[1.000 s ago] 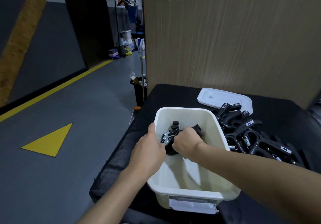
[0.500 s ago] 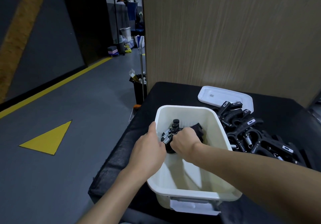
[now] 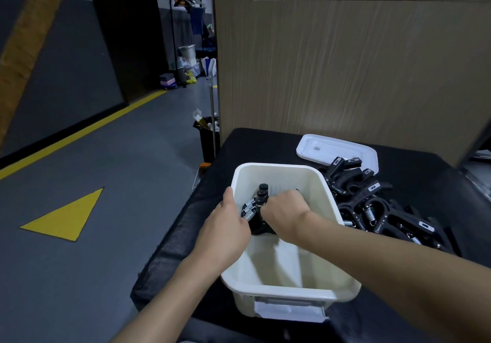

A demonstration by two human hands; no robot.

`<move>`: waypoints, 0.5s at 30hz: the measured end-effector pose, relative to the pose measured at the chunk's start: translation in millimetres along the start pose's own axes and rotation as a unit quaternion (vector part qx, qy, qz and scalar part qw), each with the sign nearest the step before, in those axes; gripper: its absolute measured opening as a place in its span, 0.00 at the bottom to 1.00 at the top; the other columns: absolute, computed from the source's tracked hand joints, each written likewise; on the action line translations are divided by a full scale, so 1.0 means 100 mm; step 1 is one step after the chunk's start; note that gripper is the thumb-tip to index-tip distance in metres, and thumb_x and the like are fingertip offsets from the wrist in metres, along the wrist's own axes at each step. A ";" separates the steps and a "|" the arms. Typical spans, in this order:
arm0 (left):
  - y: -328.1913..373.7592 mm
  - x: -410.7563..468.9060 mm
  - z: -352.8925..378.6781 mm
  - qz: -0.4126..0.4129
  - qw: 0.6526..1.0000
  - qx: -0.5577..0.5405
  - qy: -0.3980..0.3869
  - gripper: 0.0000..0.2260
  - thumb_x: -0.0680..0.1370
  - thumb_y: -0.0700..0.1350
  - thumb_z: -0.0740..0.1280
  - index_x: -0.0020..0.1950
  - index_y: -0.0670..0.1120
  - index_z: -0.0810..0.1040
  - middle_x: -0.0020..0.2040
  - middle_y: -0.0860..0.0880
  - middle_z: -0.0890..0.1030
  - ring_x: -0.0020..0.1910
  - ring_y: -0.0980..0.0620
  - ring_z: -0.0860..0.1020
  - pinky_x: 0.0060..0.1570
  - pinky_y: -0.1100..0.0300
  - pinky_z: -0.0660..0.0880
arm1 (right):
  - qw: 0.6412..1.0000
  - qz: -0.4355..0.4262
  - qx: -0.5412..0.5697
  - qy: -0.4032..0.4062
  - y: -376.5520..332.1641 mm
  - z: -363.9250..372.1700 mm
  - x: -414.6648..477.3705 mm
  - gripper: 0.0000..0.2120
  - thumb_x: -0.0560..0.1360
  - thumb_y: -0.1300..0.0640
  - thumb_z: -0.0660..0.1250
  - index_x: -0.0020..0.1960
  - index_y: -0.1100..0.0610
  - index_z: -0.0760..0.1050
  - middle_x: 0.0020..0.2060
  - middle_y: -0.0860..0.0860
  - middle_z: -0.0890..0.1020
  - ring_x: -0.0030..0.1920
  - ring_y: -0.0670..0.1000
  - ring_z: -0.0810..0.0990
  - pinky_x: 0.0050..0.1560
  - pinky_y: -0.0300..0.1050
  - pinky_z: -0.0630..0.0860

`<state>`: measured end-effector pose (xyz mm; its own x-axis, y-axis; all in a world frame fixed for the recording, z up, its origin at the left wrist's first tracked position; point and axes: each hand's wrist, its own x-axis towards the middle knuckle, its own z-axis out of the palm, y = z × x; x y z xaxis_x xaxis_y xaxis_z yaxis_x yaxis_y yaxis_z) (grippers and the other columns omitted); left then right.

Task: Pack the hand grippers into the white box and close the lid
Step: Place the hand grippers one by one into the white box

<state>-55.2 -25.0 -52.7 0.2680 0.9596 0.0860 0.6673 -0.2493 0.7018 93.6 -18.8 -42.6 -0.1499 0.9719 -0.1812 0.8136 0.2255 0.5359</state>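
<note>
I log, near first: white box [image 3: 279, 290] on black table [image 3: 183, 239]. Left hand [image 3: 223, 233] at its left wall, fingers hidden, grip unclear. Right hand [image 3: 284, 212] curled round hand grippers [image 3: 256, 204] inside. Loose pile [image 3: 372, 209] just right of the box; lid [image 3: 316, 147] beyond.

No legible text anywhere.
Grippers [image 3: 377, 209], right of box [image 3: 276, 167]: small white tags [image 3: 373, 187] and faint print on the handles, too small to read.
Box front label [image 3: 289, 311]: nothing readable.
Floor [image 3: 119, 183], left of box: yellow triangle [image 3: 66, 216], yellow line [image 3: 79, 136].
</note>
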 end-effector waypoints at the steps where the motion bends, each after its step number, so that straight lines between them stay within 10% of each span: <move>1: 0.00 0.00 0.00 -0.003 1.000 -0.008 -0.004 0.23 0.75 0.39 0.57 0.69 0.53 0.62 0.52 0.48 0.78 0.47 0.44 0.78 0.43 0.49 0.76 | 0.999 0.020 0.039 0.028 0.05 -0.04 -0.09 0.05 0.76 0.60 0.62 0.47 0.51 0.76 0.48 0.49 0.82 0.48 0.54 0.82 0.38 0.44 0.68; 11: 0.07 -0.05 0.01 -0.007 0.999 -0.024 -0.023 0.23 0.76 0.38 0.57 0.70 0.52 0.61 0.49 0.46 0.76 0.39 0.47 0.73 0.29 0.58 0.64 | 0.849 0.295 0.375 0.225 0.80 0.44 -0.91 0.10 0.78 0.53 0.57 0.39 0.54 0.67 0.37 0.51 0.76 0.39 0.58 0.74 0.36 0.49 0.69; 15: 0.09 -0.07 0.05 -0.024 0.999 -0.025 -0.023 0.26 0.77 0.39 0.57 0.75 0.50 0.58 0.54 0.45 0.77 0.44 0.45 0.75 0.32 0.58 0.66 | 0.873 0.331 0.336 0.122 0.92 0.96 -1.00 0.06 0.77 0.54 0.59 0.47 0.56 0.70 0.50 0.55 0.78 0.49 0.60 0.76 0.45 0.52 0.73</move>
<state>-47.6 -34.1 -50.7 0.2689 0.9630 0.0192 0.6455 -0.1950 0.7384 237.5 -101.4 -54.8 0.4303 0.8780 0.2096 0.9007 -0.4025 -0.1632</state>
